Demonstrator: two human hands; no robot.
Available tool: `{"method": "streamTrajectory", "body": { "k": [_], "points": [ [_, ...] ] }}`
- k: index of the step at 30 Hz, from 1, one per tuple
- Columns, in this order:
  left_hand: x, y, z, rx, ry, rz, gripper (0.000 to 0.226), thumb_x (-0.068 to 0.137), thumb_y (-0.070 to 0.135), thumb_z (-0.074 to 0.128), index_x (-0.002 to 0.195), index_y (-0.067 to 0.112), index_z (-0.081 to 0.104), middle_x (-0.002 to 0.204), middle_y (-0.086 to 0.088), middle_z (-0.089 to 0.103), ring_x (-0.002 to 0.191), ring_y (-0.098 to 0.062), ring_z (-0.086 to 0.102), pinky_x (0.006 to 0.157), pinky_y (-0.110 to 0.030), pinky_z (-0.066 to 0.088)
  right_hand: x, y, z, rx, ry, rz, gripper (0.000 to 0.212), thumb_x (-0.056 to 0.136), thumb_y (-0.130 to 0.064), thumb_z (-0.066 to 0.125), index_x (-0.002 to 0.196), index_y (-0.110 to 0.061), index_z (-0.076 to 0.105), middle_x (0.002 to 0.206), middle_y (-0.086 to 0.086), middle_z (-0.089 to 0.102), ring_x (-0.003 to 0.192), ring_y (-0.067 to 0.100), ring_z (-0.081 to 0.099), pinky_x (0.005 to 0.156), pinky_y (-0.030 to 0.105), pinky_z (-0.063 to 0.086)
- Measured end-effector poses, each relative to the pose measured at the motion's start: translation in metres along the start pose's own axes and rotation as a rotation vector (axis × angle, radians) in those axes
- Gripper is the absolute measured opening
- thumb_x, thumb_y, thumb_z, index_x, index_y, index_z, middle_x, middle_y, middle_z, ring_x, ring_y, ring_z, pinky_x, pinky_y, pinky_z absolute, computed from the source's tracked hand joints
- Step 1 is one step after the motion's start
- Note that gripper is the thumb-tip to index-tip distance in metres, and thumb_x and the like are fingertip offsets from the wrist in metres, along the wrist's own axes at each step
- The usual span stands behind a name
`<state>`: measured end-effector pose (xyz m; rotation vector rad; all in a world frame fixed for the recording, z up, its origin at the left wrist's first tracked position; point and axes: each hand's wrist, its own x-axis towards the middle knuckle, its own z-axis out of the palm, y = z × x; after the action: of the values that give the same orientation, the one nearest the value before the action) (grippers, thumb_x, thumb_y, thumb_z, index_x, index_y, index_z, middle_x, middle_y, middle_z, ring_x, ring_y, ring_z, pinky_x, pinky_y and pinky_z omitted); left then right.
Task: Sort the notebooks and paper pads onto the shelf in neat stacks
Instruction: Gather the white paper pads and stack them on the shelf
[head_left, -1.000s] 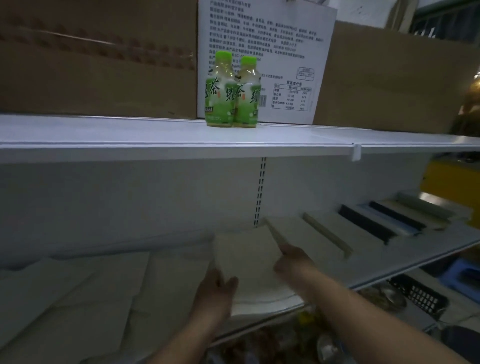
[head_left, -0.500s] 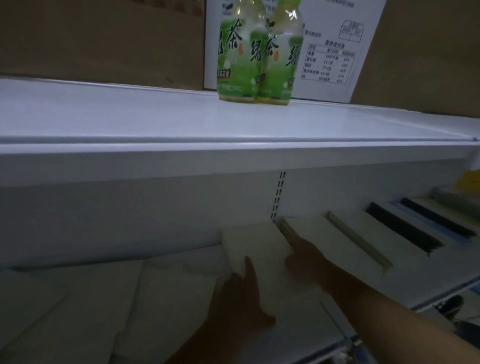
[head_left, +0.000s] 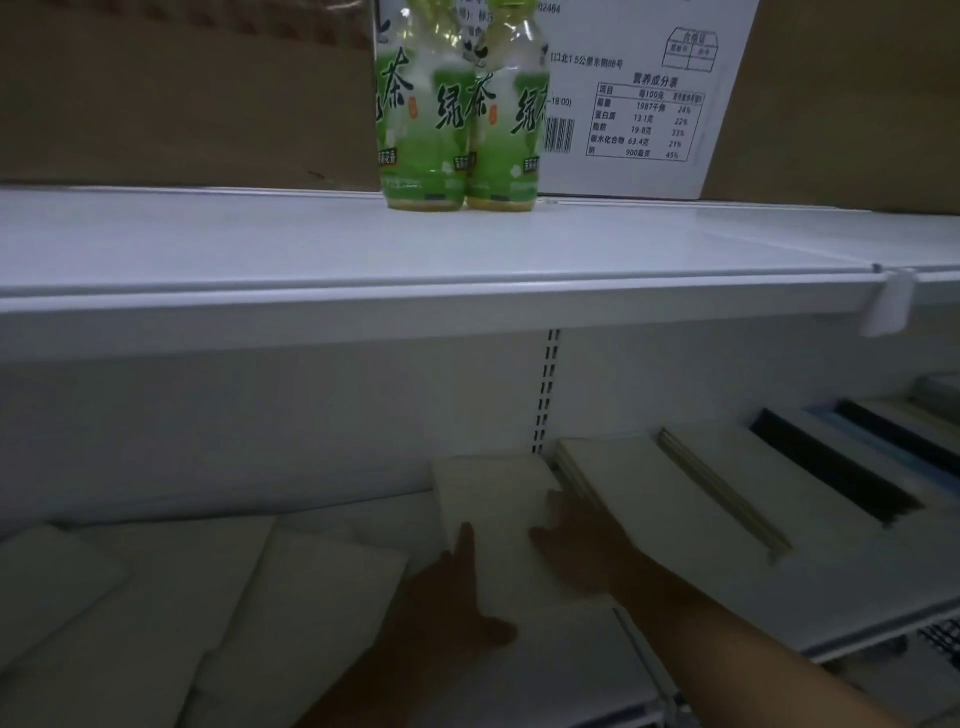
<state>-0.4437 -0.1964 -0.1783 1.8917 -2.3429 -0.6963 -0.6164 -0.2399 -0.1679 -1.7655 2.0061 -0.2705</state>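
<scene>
Matt paper pad (head_left: 498, 499); glossy plastic bottles (head_left: 460, 119)

Place: a shop, shown by retail shelving that carries stock.
Shelving: a white metal upper shelf (head_left: 208, 249) with a label rail along its front; below it, a slotted upright (head_left: 548, 389) set in the back panel.
Tag: a clear plastic tag holder (head_left: 891, 306) clipped to the upper shelf's front edge, near its right end.
Stock: two green tea bottles (head_left: 423, 130) on the upper shelf; behind them a white carton (head_left: 639, 104) with barcode and nutrition table, and brown cartons (head_left: 182, 93).
Goods: below the upper shelf, notebook stacks (head_left: 675, 499) in side-by-side rows.
</scene>
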Motion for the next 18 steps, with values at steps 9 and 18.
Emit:
{"method": "streamTrajectory", "body": {
  "k": [9,18],
  "points": [
    [-0.037,0.016,-0.03,-0.13,0.007,-0.063,0.112,0.077,0.059,0.065,0.151,0.02,-0.009,0.159,-0.005,0.013,0.145,-0.019,0.02,0.112,-0.025,0.023,-0.002,0.005,0.0,-0.056,0.048,-0.093,0.052,0.095,-0.039,0.044,0.139,-0.011,0.037,0.139,0.015,0.046,0.126,0.03,0.046,0.104,0.04,0.038],
    [-0.146,-0.03,-0.062,0.077,0.177,-0.287,0.066,0.096,0.057,0.032,0.152,0.024,0.017,0.157,0.001,0.022,0.141,-0.018,0.027,0.11,-0.023,0.024,-0.025,-0.024,-0.008,-0.367,0.123,-0.203,0.054,0.096,-0.055,0.025,0.114,-0.017,0.06,0.119,0.009,0.061,0.116,0.024,0.056,0.098,0.034,0.042]
  ]
}}
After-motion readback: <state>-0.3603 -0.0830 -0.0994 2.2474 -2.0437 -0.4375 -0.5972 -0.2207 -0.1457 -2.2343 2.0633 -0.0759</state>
